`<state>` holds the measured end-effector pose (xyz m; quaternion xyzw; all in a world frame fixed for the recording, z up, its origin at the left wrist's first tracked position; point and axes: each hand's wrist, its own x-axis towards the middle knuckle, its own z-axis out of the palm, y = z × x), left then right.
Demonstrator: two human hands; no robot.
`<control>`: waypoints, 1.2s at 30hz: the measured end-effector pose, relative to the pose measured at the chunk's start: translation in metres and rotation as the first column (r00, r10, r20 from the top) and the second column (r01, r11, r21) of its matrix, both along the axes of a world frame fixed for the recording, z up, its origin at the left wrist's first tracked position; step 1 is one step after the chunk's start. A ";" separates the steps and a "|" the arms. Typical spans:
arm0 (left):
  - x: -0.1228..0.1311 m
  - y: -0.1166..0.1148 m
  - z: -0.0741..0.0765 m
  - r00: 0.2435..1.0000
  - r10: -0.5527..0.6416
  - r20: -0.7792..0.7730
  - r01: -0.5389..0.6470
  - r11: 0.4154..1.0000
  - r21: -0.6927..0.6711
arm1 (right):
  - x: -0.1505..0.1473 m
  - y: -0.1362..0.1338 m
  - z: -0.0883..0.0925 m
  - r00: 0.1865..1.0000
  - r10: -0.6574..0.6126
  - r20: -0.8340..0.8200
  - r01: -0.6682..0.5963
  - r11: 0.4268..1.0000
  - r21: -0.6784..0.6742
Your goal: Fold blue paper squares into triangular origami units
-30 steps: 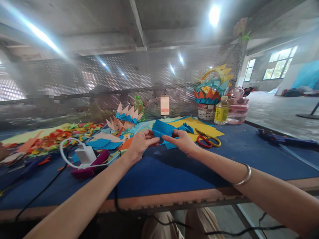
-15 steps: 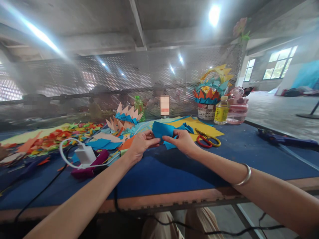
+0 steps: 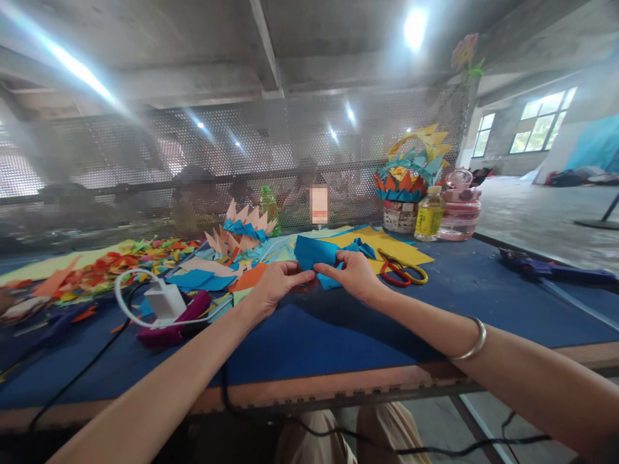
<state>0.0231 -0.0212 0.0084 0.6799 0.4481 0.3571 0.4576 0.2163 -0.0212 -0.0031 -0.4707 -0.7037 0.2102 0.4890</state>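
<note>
A sheet of blue paper [image 3: 314, 252] is held up just above the table, between my two hands. My left hand [image 3: 283, 283] pinches its lower left edge between thumb and fingers. On its right side my right hand [image 3: 355, 274] grips the paper, thumb across the front near the left thumb. Beyond the right hand lie folded blue paper pieces [image 3: 360, 247] on yellow paper [image 3: 416, 253]. Scissors [image 3: 402, 272] with red and yellow handles rest to the right of that hand. Left of my left hand are blue paper sheets [image 3: 200, 280] and an orange sheet [image 3: 250, 277].
A purple power strip [image 3: 167, 328] with a white charger [image 3: 166, 301] and cable sits at left. Behind are a pointed paper craft [image 3: 246, 225], a paper-decorated basket [image 3: 401, 212], a yellow-labelled bottle [image 3: 429, 216] and a pink bottle [image 3: 460, 216]. A glue gun [image 3: 551, 267] lies at right.
My left thumb has slid slightly right along the paper's lower edge, closer to the right thumb. The paper and my right hand stay almost in place.
</note>
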 end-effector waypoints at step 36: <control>-0.005 0.006 -0.001 0.975 -0.001 -0.220 0.012 0.999 0.048 | 0.002 0.008 -0.006 0.962 0.264 -0.067 -0.271 0.951 -0.149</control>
